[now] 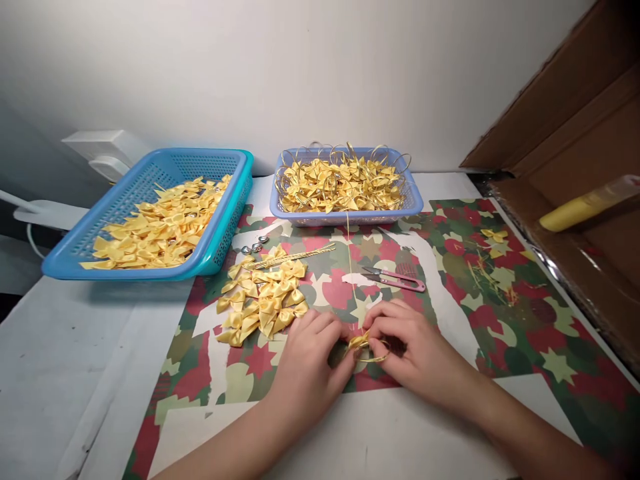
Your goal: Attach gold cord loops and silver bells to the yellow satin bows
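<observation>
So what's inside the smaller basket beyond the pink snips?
In the lavender-blue basket you can see a heap of yellow bows, with thin gold loops among and above them. The basket's floor and anything deeper under the heap are covered.

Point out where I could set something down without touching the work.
Bare room: the white tabletop on the near side of the left basket, and the patterned sheet between the right hand and the yellow scraps. Crowded: beyond the left hand, with loose bows and gold wires.
</observation>
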Action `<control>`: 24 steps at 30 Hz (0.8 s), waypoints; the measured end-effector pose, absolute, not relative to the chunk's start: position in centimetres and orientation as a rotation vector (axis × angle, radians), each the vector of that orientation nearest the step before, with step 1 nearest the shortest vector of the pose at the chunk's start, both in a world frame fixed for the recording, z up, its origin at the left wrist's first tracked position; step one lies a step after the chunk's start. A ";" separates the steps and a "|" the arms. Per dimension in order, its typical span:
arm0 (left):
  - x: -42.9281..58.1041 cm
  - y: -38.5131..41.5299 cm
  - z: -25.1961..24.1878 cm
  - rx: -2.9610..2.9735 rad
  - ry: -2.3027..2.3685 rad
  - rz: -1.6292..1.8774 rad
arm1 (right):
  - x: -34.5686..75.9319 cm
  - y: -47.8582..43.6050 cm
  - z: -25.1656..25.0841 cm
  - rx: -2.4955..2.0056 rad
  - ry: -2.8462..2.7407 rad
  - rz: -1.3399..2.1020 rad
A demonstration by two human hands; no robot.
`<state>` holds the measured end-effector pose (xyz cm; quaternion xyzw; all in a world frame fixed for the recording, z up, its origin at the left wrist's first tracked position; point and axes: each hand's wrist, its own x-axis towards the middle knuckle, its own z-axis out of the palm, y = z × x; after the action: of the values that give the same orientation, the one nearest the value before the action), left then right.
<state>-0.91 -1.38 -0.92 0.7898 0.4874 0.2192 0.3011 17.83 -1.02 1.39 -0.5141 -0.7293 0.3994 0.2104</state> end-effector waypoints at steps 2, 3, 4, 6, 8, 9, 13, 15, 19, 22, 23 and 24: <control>-0.9 -1.4 -0.8 2.043 1.283 0.609 | 17.7 -1.0 0.9 -1.388 -1.987 1.092; -0.9 -1.3 -0.7 2.018 1.284 0.623 | 17.6 -1.0 0.7 -1.364 -1.965 1.077; -1.0 -1.3 -0.6 1.994 1.290 0.638 | 17.5 -1.0 0.5 -1.339 -1.942 1.066; -1.0 -1.2 -0.3 1.951 1.300 0.674 | 17.4 -1.1 0.3 -1.287 -1.899 1.052; -1.0 -1.2 -0.1 1.908 1.305 0.712 | 17.2 -1.1 0.4 -1.252 -1.864 1.029; -1.0 -1.2 0.0 1.890 1.303 0.727 | 17.1 -1.1 0.5 -1.242 -1.851 1.013; -1.0 -1.3 0.1 1.844 1.298 0.761 | 16.9 -1.2 0.7 -1.231 -1.809 0.963; -1.0 -1.3 0.0 1.835 1.296 0.762 | 16.7 -1.2 0.6 -1.230 -1.794 0.957; -1.0 -1.2 0.0 1.821 1.274 0.766 | 16.5 -1.3 0.4 -1.235 -1.783 0.926; -0.9 -1.2 0.1 1.839 1.254 0.761 | 16.4 -1.3 0.2 -1.221 -1.781 0.901; -0.9 -1.1 0.1 1.853 1.249 0.754 | 16.3 -1.3 0.2 -1.217 -1.780 0.897; -0.9 -1.1 0.1 1.869 1.246 0.749 | 16.3 -1.3 0.1 -1.214 -1.780 0.896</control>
<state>-0.89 -1.13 0.05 0.7310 0.4874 0.2931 0.3771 16.32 -1.32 0.11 -0.4783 -0.7015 0.3532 0.3929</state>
